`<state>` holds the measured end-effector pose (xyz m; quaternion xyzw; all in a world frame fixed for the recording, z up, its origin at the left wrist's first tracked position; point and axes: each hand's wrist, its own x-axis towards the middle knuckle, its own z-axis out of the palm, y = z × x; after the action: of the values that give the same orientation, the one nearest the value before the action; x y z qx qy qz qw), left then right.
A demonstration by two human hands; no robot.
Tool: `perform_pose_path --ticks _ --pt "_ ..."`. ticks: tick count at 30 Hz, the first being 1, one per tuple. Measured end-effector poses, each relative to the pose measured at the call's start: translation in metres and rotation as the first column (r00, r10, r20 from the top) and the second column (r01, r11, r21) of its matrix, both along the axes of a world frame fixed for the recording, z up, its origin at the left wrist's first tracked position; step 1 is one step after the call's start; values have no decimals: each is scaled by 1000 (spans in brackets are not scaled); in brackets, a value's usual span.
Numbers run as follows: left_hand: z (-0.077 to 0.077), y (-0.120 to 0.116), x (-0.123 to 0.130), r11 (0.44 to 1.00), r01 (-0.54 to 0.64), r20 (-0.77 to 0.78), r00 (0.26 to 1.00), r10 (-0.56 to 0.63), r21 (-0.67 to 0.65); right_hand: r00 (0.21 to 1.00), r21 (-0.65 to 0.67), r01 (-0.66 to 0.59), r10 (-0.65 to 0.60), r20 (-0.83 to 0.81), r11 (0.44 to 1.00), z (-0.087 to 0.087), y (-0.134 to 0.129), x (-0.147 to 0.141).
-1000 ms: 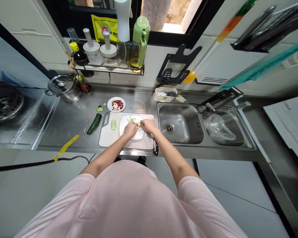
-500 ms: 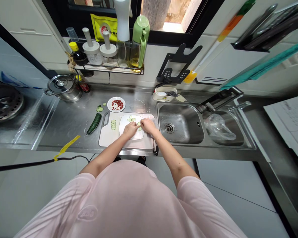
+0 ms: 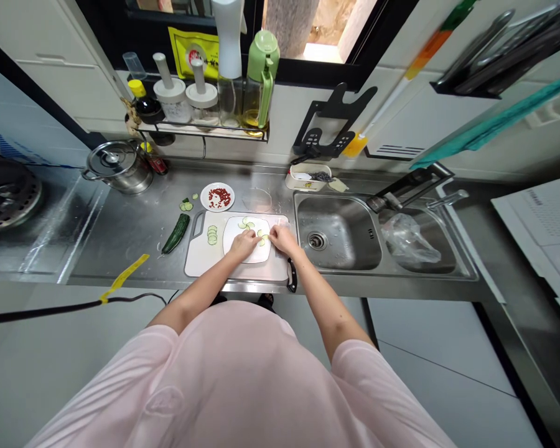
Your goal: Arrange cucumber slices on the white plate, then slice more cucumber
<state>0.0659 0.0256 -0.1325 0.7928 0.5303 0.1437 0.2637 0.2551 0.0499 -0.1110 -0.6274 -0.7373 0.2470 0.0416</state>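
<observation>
My left hand [image 3: 243, 244] and right hand [image 3: 282, 239] have fingers bunched narrowly at the cucumber slices [image 3: 262, 236] on the white plate [image 3: 233, 241]; I can't tell if either grips one. A sleeve-free wrist brushing the plate could skew them.

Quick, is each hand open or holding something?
Left hand: fingers by the slices; can't tell if it holds one.
Right hand: fingers bent at the plate's edge; can't tell either.
</observation>
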Motion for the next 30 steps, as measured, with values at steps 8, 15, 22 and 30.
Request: perform_pose_path --ticks 8,15,22,30 --pt "2 0 -1 998 56 -68 996 -53 38 999 2 -42 42 4 999 -1 -2 -6" --pt "1 -1 0 998 42 -129 991 -36 42 999 14 -33 33 25 999 0 -4 -7" --pt "-12 -3 -1 990 39 -108 994 -25 134 998 41 -9 7 56 999 -1 -7 -8" --pt "-11 0 -1 989 93 -178 981 -72 112 994 70 -64 57 94 995 -3 -8 -9"
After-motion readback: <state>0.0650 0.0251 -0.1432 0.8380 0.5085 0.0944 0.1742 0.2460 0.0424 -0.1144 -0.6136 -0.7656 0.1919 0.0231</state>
